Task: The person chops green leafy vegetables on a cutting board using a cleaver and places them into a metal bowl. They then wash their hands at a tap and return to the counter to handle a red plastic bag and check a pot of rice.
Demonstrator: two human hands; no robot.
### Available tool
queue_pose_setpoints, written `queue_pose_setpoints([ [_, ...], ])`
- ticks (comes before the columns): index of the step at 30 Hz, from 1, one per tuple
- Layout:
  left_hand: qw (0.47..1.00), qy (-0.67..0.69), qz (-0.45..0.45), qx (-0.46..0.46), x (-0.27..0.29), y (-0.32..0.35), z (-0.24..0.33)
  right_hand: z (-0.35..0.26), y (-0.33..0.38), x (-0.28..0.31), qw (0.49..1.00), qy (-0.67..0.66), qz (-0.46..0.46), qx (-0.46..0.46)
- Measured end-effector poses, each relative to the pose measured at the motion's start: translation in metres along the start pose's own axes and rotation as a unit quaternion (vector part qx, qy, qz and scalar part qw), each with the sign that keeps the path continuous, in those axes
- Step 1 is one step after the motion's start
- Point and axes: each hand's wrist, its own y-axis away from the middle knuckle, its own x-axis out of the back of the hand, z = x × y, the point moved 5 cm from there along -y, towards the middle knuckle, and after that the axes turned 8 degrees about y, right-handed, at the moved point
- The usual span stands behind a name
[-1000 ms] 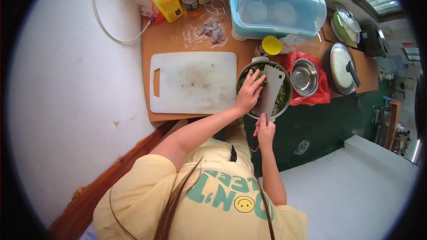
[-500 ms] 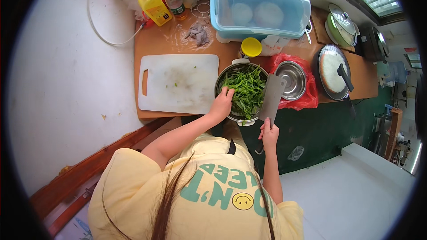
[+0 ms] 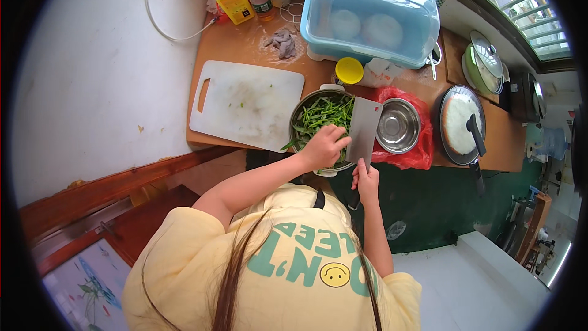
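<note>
Your right hand [image 3: 366, 182] grips the cleaver [image 3: 365, 127] by its handle, blade over the pot's [image 3: 293, 124] right side. Your left hand [image 3: 324, 148], fingers curled, is beside the blade above the greens [image 3: 323, 113], which lie in the pot right of the chopping board [image 3: 248, 105]; whether it pinches anything, I cannot tell. Best hold the blade steady, fingertips clear of its edge.

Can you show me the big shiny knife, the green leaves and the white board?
Grey rectangular metal cleaver [image 3: 365, 127]: head view, middle of the blade.
Slender green leafy vegetables [image 3: 323, 112]: head view, upper part of the heap.
White rectangular cutting board [image 3: 248, 105]: head view, middle of its top.
</note>
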Motion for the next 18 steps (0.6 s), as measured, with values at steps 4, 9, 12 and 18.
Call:
queue_pose_setpoints([
  [4, 0.995, -0.022, -0.08, 0.056, -0.043, 0.01, -0.019, -0.005, 0.002, 0.009, 1.0, 0.013, -0.005, 0.009],
  [9, 0.997, -0.046, -0.034, 0.048, -0.016, 0.004, -0.003, -0.006, 0.007, 0.023, 0.998, 0.036, 0.022, 0.037],
  [12, 0.998, -0.049, -0.01, 0.042, -0.013, 0.003, 0.006, -0.01, 0.009, 0.023, 0.996, 0.068, 0.025, 0.05],
  [18, 0.988, -0.059, 0.091, 0.111, 0.033, 0.026, -0.021, -0.016, 0.009, 0.02, 0.99, 0.11, 0.054, 0.071],
])
